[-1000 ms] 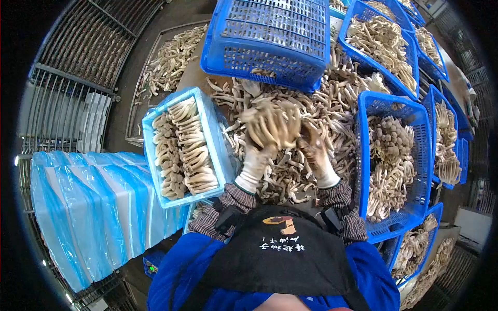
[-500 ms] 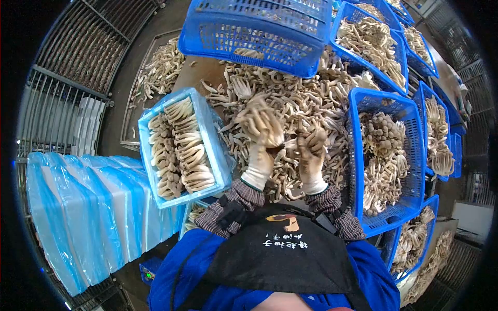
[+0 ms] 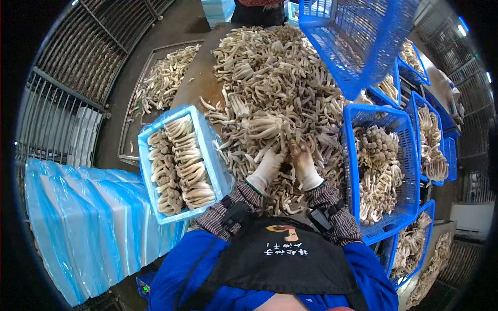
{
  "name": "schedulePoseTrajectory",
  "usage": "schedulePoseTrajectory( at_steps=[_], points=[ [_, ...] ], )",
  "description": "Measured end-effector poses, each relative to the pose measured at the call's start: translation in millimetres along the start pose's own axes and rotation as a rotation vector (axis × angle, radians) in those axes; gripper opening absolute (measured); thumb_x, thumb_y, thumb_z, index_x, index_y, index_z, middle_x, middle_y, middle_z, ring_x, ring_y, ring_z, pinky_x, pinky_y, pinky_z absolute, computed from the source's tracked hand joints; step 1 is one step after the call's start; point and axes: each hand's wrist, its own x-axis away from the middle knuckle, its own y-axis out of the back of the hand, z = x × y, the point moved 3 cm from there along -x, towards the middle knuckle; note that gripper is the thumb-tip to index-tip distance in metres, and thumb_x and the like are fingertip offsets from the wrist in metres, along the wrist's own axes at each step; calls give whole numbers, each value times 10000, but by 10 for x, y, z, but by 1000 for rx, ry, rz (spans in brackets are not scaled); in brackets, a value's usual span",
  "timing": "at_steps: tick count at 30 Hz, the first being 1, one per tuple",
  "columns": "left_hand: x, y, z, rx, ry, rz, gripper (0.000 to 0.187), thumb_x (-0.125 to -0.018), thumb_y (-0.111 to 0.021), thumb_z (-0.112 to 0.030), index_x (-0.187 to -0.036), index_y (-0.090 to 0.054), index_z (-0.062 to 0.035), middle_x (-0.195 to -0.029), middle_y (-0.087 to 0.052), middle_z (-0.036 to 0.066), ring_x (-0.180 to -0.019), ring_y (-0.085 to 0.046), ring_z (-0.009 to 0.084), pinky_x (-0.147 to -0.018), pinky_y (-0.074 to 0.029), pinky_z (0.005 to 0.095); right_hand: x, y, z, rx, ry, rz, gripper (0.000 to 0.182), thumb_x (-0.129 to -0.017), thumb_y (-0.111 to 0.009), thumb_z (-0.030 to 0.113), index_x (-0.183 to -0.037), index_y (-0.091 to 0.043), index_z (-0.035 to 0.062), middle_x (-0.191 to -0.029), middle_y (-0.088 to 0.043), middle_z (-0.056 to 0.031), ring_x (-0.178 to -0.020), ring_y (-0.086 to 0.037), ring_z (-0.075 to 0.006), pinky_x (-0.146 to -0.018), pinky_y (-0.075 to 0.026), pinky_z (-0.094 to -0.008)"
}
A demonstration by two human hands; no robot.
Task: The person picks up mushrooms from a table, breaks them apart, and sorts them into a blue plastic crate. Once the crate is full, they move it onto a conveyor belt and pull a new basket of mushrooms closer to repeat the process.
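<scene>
My left hand point(image 3: 269, 163), in a soiled white glove, is over the mushroom heap with its fingers closed at the base of a pale mushroom cluster point(image 3: 262, 126). Close beside it, my right hand point(image 3: 304, 161) is gloved too, its fingers curled inward; whatever they hold is hidden. Beneath both hands spreads a heap of loose mushrooms and stems point(image 3: 282, 78). To the left, a light-blue lined box point(image 3: 147, 179) holds mushroom clusters laid in two rows. A blue basket point(image 3: 352, 171) on the right contains more clusters, brown caps towards its far end.
A tilted blue basket point(image 3: 358, 67) hangs over the far right of the heap. Another person point(image 3: 259, 13) stands at the far end. Plastic-wrapped white boxes point(image 3: 93, 217) are stacked at left. More filled baskets point(image 3: 434, 145) line the right. Stems lie in a floor tray point(image 3: 166, 78).
The large blue basket at the top has shifted right and tilted, uncovering the far heap and a person. My left hand's cluster is less blurred, and my hands have drawn closer together.
</scene>
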Motion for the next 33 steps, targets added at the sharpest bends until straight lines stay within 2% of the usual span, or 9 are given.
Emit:
schedulePoseTrajectory(
  at_steps=[2,6,17,19,21,24,28,29,33],
  points=[
    [-49,93,-9,289,106,-7,389,-983,-594,-258,-1286,-546,-19,-1128,-672,62,-964,-637,120,-780,-527,251,-86,176,295,-711,-420,124,542,-1016,-498,451,-1318,-521,1,-962,-681,-69,-818,-632,-121,-691,-492,-268],
    [-168,76,-204,-413,-107,125,363,-955,-644,-235,-1233,-569,-13,-1047,-679,63,-941,-622,115,-808,-516,268,-236,215,418,-647,-505,123,601,-991,-496,536,-1313,-554,31,-943,-682,-33,-754,-621,-79,-597,-485,-250],
    [-458,142,-328,70,99,-20,646,-843,-702,-28,-1400,-382,33,-1227,-592,109,-1089,-588,183,-957,-481,309,-428,185,363,-801,-626,-8,484,-989,-595,344,-1329,-536,5,-997,-657,-39,-860,-619,-96,-700,-501,-225],
    [-441,98,-349,-164,87,70,821,-764,-719,3,-1473,-304,10,-1357,-516,166,-1248,-489,267,-1074,-374,352,-481,58,-69,-40,-24,71,657,-981,-575,356,-1506,-328,47,-950,-651,-113,-599,-601,-149,-545,-493,-250],
    [-384,-12,-806,-324,-87,225,857,-761,-737,-20,-1487,-282,-3,-1417,-451,196,-1320,-430,276,-1111,-347,361,-485,203,38,-569,-623,5,517,-989,-521,175,-1464,-391,21,-1368,-557,-140,-864,-630,-207,-773,-514,-302],
    [-591,327,-1046,-396,-78,5,888,-809,-777,-225,-1488,-254,10,-1517,-281,276,-1398,-337,341,-1147,-321,428,-515,309,-347,72,-207,10,555,-935,-614,177,-1425,-421,4,-1416,-500,-215,-1048,-628,-306,-899,-507,-431],
    [-1229,1331,-1116,-845,-17,-533,684,-935,-627,-419,-1356,-403,71,-1196,-598,280,-948,-660,330,-790,-548,424,-656,1055,631,-2,137,-274,723,-838,-707,376,-1444,-420,105,-1518,-347,-202,-1360,-351,-417,-1096,-293,-573],
    [-1406,1586,-916,-1060,35,-573,653,-942,-625,-395,-1367,-406,51,-1201,-597,281,-903,-672,321,-741,-555,419,-684,1391,951,727,256,-382,755,-837,-693,427,-1481,-397,167,-1528,-326,-199,-1374,-338,-423,-1107,-275,-596],
    [-2165,2621,454,-1388,-101,-74,727,-900,-637,-496,-1391,-449,6,-1329,-574,189,-1139,-594,279,-915,-495,405,-965,2858,1026,1356,96,-366,723,-794,-722,183,-1439,-418,63,-1395,-467,-229,-1310,-418,-442,-1092,-312,-581]
  ],
)
